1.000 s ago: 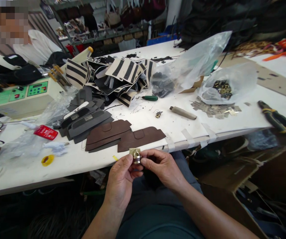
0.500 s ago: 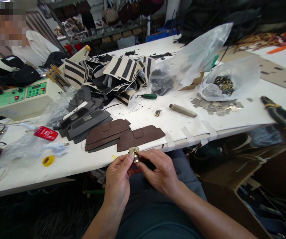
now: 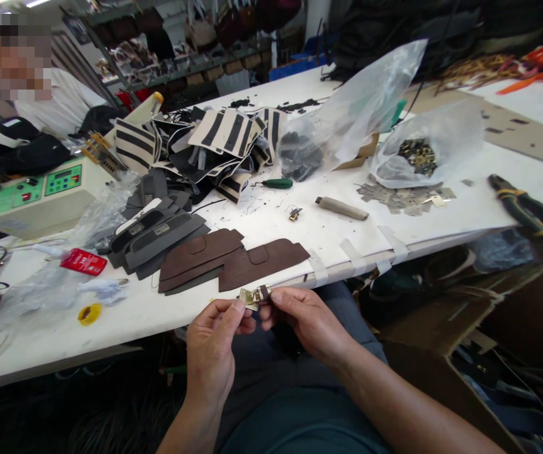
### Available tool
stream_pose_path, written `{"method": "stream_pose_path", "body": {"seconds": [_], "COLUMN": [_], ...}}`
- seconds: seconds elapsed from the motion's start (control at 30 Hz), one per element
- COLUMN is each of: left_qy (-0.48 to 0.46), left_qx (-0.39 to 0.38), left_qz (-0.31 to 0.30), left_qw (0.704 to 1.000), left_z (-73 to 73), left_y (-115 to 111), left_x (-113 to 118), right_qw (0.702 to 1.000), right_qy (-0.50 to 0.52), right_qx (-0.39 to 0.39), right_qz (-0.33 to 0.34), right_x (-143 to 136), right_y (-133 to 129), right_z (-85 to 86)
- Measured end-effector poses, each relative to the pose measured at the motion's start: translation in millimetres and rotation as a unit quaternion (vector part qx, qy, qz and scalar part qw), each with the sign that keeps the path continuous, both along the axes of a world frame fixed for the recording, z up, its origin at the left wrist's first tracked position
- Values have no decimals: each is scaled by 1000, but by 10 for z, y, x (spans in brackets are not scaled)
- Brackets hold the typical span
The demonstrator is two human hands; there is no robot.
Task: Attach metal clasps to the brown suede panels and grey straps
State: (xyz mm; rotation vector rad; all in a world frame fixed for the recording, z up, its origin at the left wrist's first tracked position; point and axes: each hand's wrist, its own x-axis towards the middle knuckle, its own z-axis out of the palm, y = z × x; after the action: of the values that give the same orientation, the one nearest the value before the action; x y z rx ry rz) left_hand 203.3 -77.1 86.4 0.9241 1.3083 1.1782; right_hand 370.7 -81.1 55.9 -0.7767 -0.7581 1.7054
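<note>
Bench (image 3: 53, 334): white-topped, running left to right before me.
Clear bag (image 3: 460, 135): far right, holding brass-coloured pieces (image 3: 417, 156).
Brown panels (image 3: 266, 261): at the bench's near edge.
My left grip (image 3: 212, 347): thumb and fingers pinched on the flat plate of the brass-coloured fitting (image 3: 248, 298).
My right grip (image 3: 311, 321): fingertips closed on its dark-banded end.
Fitting: between my grips, just on the near side of the panels.

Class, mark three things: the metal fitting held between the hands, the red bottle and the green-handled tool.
Metal fitting (image 3: 255, 296): head view, near its middle.
Red bottle (image 3: 84, 261): head view, on its red body.
Green-handled tool (image 3: 277, 183): head view, on the green handle.
</note>
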Motion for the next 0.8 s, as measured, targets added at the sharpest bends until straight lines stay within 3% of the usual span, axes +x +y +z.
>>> {"method": "stream_pose_path", "body": {"seconds": [0.13,0.27,0.37,0.5,0.63,0.8], "left_qy": [16,77,157,218,169,72], "left_qx": [11,86,203,298,273,200], "left_qz": [-7,-13,-37,-63,-93,-163], "left_qw": [1000,993,966,927,943,964], "left_z": [-24,-49,-38,-30,-53,-55], "left_y": [-26,-43,-56,-75,-71,-62], "left_x": [-6,4,19,22,-3,-41], "right_qw": [1000,973,939,934,934,910], "right_qy": [0,-177,-257,-271,-259,-278], "right_qx": [2,143,204,181,176,231], "right_qz": [3,-44,-104,-146,-174,-201], "right_x": [33,128,144,91,61,53], "right_y": [-20,-54,-61,-62,-90,-125], "right_z": [37,193,273,261,248,313]}}
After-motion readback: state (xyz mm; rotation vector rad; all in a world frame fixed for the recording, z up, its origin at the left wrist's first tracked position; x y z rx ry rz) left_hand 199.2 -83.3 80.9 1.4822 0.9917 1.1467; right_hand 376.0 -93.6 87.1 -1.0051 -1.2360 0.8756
